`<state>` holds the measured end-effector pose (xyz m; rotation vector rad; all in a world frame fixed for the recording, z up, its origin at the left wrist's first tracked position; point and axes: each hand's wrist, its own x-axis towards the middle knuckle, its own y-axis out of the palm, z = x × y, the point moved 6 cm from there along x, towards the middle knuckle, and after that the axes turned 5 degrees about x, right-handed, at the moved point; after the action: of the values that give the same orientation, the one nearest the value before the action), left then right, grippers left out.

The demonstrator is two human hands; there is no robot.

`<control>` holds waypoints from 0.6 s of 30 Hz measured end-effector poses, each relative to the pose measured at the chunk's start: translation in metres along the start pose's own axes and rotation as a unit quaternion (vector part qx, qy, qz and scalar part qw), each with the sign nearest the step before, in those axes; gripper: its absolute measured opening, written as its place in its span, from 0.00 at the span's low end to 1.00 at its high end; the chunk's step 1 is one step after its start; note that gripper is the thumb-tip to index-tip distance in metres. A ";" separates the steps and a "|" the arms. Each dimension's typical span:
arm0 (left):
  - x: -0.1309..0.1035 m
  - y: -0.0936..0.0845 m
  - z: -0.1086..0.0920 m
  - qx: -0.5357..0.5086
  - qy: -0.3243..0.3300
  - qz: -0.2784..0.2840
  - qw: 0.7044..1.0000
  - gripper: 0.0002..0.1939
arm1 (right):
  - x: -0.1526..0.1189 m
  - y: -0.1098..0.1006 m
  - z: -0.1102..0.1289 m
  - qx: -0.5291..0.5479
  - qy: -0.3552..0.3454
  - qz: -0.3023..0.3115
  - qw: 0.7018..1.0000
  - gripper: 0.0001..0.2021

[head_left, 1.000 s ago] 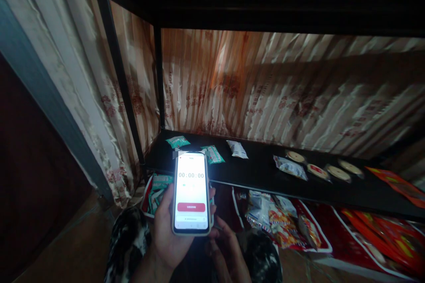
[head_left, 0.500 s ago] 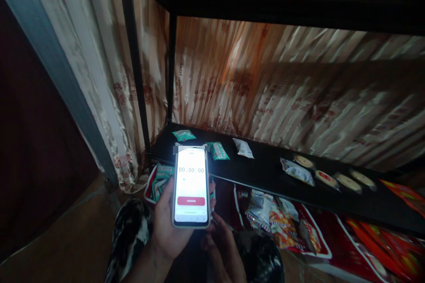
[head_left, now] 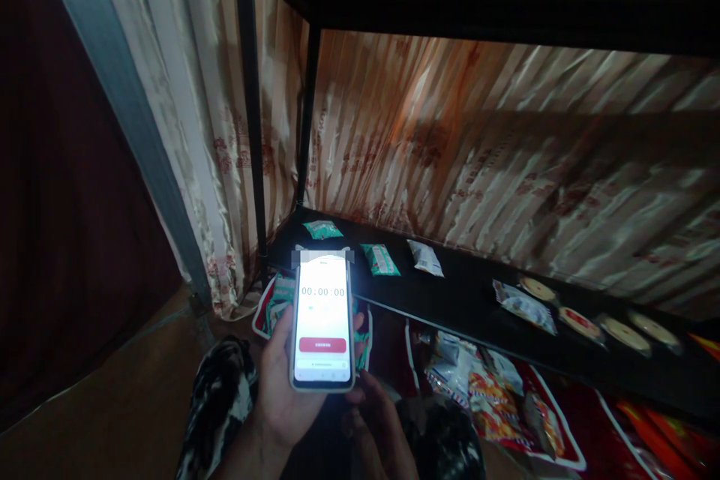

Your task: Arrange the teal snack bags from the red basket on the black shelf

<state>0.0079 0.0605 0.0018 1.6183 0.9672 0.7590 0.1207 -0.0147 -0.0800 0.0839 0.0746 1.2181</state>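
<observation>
A lit smartphone [head_left: 323, 315] is held upright in my left hand [head_left: 278, 390], its palm behind the phone and fingertips curling round the right edge. The screen reads 00:00:00 above a red button. Just below the phone's lower right corner is my right hand [head_left: 376, 427], fingers loosely bent and somewhat apart, with nothing visible in them. Whether it touches the phone I cannot tell. Behind the phone, a red basket with a white rim [head_left: 259, 315] holds green packets [head_left: 281, 292], partly hidden.
A black shelf [head_left: 466, 292] carries green packets [head_left: 381, 259], white packets [head_left: 426, 258] and several round pale items [head_left: 624, 334]. Below it, a second basket [head_left: 571, 435] holds snack bags [head_left: 495, 401]. Metal posts [head_left: 252, 105] and a curtain [head_left: 478, 142] bound the shelf.
The view has turned slightly left, so the shelf and baskets sit further right. The phone stays in my left hand with the same reading; my right hand has barely moved.
</observation>
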 end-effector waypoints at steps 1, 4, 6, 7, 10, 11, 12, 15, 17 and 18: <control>-0.001 -0.001 -0.001 -0.004 0.003 -0.004 1.000 0.26 | -0.001 0.001 0.000 -0.003 0.001 -0.002 1.000 0.23; 0.000 0.002 -0.004 -0.005 0.014 0.001 1.000 0.25 | -0.002 0.000 0.003 -0.024 0.000 -0.016 1.000 0.22; 0.002 0.006 -0.002 -0.003 0.001 0.004 1.000 0.25 | -0.002 -0.003 0.008 -0.044 -0.014 -0.027 0.999 0.22; 0.004 0.008 0.000 -0.004 -0.011 0.004 1.000 0.25 | -0.001 -0.005 0.012 -0.052 -0.022 -0.031 0.998 0.23; 0.008 0.014 0.007 -0.008 -0.041 0.003 0.999 0.26 | -0.002 -0.007 0.019 -0.068 -0.034 -0.036 0.996 0.23; 0.010 0.015 0.009 -0.008 -0.046 0.006 0.999 0.26 | -0.002 -0.008 0.020 -0.066 -0.035 -0.039 0.996 0.23; 0.011 0.016 0.011 -0.006 -0.052 0.006 0.999 0.26 | -0.003 -0.008 0.021 -0.062 -0.036 -0.044 0.996 0.23; 0.012 0.013 0.017 0.001 -0.069 -0.015 0.997 0.27 | -0.004 -0.010 0.022 -0.051 -0.036 -0.062 0.996 0.23; 0.012 0.011 0.019 0.005 -0.082 -0.039 0.996 0.28 | -0.003 -0.011 0.024 -0.044 -0.027 -0.059 0.997 0.23; 0.012 0.011 0.019 0.006 -0.085 -0.047 0.995 0.28 | -0.001 -0.011 0.025 -0.038 -0.019 -0.051 0.998 0.24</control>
<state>0.0326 0.0611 0.0079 1.6070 0.9193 0.5431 0.1334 -0.0197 -0.0565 0.0362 -0.0017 1.1158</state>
